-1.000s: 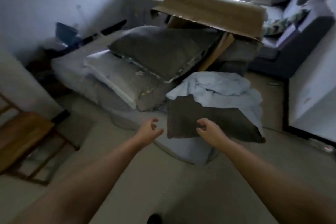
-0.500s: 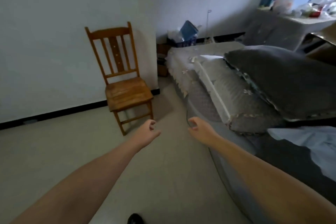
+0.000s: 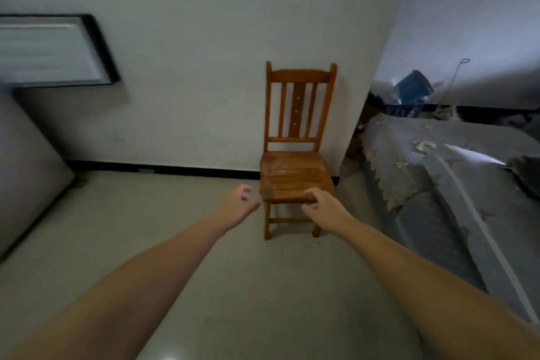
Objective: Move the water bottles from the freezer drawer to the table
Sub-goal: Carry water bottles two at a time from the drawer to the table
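Note:
No water bottle, freezer drawer or table shows in this view. Both of my arms reach forward over the pale floor. My left hand (image 3: 238, 204) is empty, its fingers loosely curled and apart. My right hand (image 3: 323, 207) is empty too, fingers bent and spread, seen in front of the seat edge of a wooden chair (image 3: 295, 166); I cannot tell whether it touches the seat.
The wooden chair stands against the white wall straight ahead. A bed with a grey lace-edged cover (image 3: 432, 161) fills the right side. A pale appliance or cabinet side (image 3: 26, 166) is at the far left, with a dark-framed panel (image 3: 55, 50) above it. Blue clutter (image 3: 412, 90) sits in the far corner.
My view has swung left, from the piled cushions and cardboard on the bed to the chair and wall. Both hands stay empty and held out in front.

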